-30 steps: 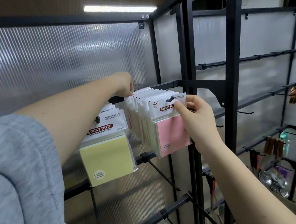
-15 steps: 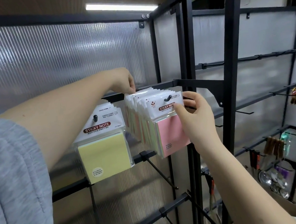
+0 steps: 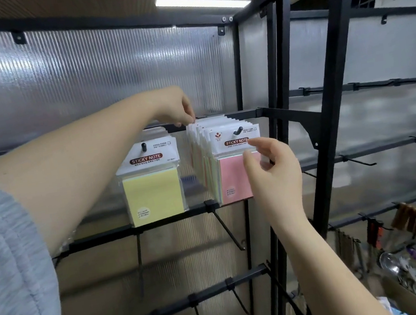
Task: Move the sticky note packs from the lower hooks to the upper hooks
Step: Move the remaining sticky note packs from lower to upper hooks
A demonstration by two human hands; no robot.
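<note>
Our right hand [image 3: 271, 171] pinches the right edge of the front pink sticky note pack [image 3: 234, 177] — it hangs on the upper right hook [image 3: 237, 131], whose axis points toward us. Our left hand [image 3: 174, 105] pinches the row's far end, beside the yellow pack [image 3: 152, 193].

Right hand [image 3: 271, 166] pinches the pink pack [image 3: 234, 177] (front of row); left hand [image 3: 175, 106] fingers the rear packs [image 3: 212, 122].
</note>
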